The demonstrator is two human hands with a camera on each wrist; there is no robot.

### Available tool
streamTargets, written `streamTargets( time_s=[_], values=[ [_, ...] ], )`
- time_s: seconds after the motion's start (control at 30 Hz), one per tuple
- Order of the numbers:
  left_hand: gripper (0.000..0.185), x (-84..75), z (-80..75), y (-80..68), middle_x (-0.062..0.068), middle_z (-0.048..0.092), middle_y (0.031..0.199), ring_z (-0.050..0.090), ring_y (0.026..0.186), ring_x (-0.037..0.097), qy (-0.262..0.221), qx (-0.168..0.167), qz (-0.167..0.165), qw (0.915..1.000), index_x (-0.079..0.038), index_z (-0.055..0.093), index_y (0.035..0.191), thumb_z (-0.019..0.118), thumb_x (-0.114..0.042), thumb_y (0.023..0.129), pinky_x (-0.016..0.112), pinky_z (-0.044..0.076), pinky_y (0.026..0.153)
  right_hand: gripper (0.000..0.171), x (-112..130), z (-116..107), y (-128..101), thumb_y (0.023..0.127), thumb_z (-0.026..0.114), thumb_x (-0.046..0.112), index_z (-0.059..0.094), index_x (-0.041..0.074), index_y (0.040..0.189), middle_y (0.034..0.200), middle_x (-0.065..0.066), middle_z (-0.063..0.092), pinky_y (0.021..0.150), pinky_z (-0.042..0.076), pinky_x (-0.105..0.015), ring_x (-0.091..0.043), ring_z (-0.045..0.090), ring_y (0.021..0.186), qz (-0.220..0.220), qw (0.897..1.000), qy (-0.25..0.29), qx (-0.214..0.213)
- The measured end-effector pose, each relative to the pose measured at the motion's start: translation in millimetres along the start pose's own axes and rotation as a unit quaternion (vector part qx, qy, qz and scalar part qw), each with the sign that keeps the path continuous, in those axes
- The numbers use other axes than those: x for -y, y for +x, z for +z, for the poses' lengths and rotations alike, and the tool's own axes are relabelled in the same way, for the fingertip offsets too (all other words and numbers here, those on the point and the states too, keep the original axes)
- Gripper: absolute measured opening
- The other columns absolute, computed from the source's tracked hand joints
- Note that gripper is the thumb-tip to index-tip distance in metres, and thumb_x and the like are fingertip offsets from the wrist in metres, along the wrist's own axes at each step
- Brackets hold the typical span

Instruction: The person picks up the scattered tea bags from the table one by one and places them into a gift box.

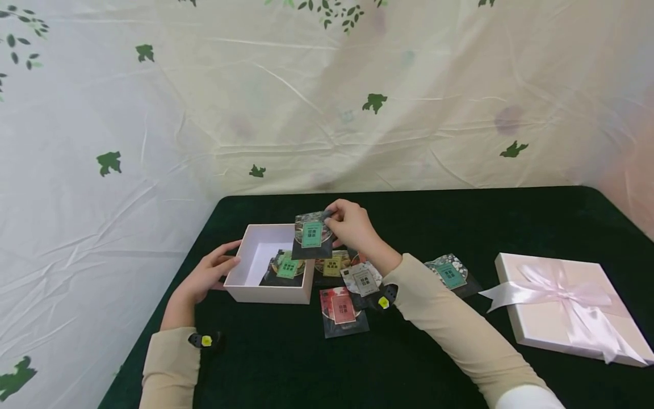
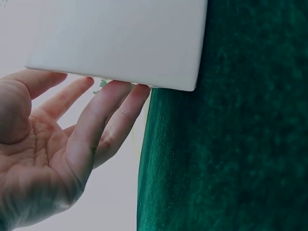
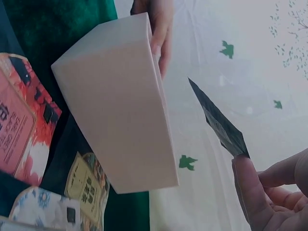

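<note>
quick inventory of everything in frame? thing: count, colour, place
open box: 1, pale pink, left of centre on the table
packet in hand: 1, dark with green label, held above the box's right edge
packet in box: 1, green label, inside the box
loose packets: 4, red, grey, yellow and teal labels, right of the box
lid: 1, pink with ribbon bow, far right
table: 1, dark green cloth
backdrop: 1, white sheet with green leaves
left hand: fingers straight, touching the box's left wall
right hand: pinches the packet in hand
</note>
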State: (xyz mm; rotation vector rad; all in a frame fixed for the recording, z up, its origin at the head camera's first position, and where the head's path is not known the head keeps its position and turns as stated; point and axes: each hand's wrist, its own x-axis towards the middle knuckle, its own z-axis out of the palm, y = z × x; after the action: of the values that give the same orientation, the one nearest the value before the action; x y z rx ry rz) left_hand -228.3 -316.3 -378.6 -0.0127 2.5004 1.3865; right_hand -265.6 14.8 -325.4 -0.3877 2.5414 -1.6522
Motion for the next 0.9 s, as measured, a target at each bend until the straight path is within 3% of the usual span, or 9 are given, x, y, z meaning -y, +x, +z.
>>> streamTargets(
  time_s=[0.2, 0.5, 0.73, 0.9],
  values=[
    [0.062, -0.4, 0.7, -0.8, 0.027, 0.034, 0.146, 0.043, 0.125, 0.047, -0.001, -0.001, -0.003, 1.0, -0.023, 0.022, 0.152, 0.048, -0.04, 0.098, 0.055, 0.051, 0.087, 0.022, 1, 12, 6, 0.095, 0.055, 0.008, 0.058, 0.002, 0.115, 0.095, -0.015, 0.063, 0.053, 0.057, -0.032, -0.017, 0.06, 0.051, -0.005, 1.0, -0.005, 0.011],
    [0.064, -1.0, 0.4, -2.4, 0.026, 0.035, 0.146, 0.043, 0.125, 0.047, 0.005, -0.007, -0.008, 0.9999, -0.023, 0.024, 0.151, 0.05, -0.044, 0.096, 0.054, 0.052, 0.087, 0.02, 5, 29, 7, 0.094, 0.054, 0.007, 0.058, 0.001, 0.114, 0.093, -0.015, 0.061, 0.054, 0.057, -0.034, -0.034, 0.065, 0.066, 0.01, 0.999, -0.004, 0.034],
    [0.064, 1.0, -0.3, -1.5, 0.025, 0.036, 0.145, 0.044, 0.124, 0.047, 0.003, -0.009, -0.007, 0.9999, -0.023, 0.026, 0.15, 0.05, -0.045, 0.096, 0.053, 0.052, 0.086, 0.023, 10, 42, 9, 0.095, 0.053, 0.006, 0.057, 0.0, 0.117, 0.1, -0.016, 0.06, 0.063, 0.058, -0.043, -0.021, 0.062, 0.053, 0.017, 0.998, -0.01, 0.063],
    [0.064, 0.8, -0.7, -2.4, 0.025, 0.036, 0.145, 0.044, 0.125, 0.047, 0.003, -0.009, -0.008, 0.9999, -0.023, 0.025, 0.15, 0.051, -0.045, 0.095, 0.053, 0.052, 0.086, 0.025, 11, 49, 11, 0.094, 0.055, 0.006, 0.056, 0.0, 0.118, 0.102, -0.017, 0.061, 0.062, 0.058, -0.042, -0.017, 0.061, 0.051, 0.021, 0.997, -0.006, 0.067]
  ],
)
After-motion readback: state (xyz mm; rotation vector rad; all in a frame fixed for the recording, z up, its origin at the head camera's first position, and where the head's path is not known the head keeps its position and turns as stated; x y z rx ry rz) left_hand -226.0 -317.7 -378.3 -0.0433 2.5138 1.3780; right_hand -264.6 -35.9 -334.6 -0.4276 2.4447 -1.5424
